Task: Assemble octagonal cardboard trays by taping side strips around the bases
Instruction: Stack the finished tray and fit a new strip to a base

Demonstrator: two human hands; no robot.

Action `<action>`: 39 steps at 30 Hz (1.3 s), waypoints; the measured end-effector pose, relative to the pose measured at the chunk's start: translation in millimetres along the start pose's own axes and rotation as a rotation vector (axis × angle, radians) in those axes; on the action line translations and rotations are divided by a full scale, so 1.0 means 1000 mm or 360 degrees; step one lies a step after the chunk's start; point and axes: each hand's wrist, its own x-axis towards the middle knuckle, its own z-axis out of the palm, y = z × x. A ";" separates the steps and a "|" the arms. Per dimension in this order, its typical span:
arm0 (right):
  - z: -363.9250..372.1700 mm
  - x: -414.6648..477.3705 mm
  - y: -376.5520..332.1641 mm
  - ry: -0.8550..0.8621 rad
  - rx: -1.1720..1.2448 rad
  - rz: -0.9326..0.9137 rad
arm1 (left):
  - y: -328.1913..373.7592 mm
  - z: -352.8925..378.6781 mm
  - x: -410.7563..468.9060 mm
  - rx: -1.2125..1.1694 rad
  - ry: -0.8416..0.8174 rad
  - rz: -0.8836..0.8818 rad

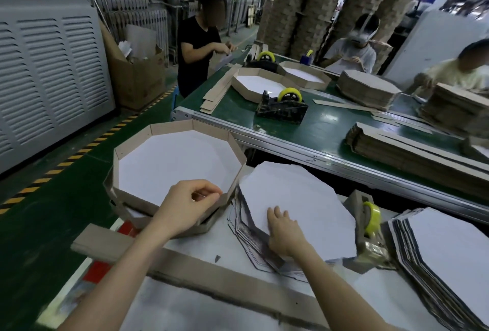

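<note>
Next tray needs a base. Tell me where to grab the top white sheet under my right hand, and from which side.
Pinch the top sheet at its near-left edge, coming from your side with the right hand resting flat there. It is thin and flat, so only an edge offers grip; that edge sits skewed over the fanned stack, likely leaving finger room.

Only the person's arms and hands are in view, seen from above by the camera worn on the head. The left hand (190, 206) and the right hand (284, 232) are bare, with slender fingers. The left forearm (119, 277) and the right forearm (344, 291) are also bare, slim and smooth from the wrists to where the picture's bottom edge cuts them off.
</note>
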 end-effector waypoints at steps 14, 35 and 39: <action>-0.187 -0.206 0.030 0.0757 0.0583 -0.0079 | 0.064 -0.027 -0.068 -0.0035 0.0042 0.0472; -0.152 -0.302 -0.023 -0.0065 0.0603 -0.0674 | 0.108 -0.019 -0.130 0.0591 -0.1010 0.0550; -0.132 -0.281 -0.028 -0.0254 0.0746 -0.0850 | 0.100 -0.019 -0.131 0.0813 -0.1060 0.0566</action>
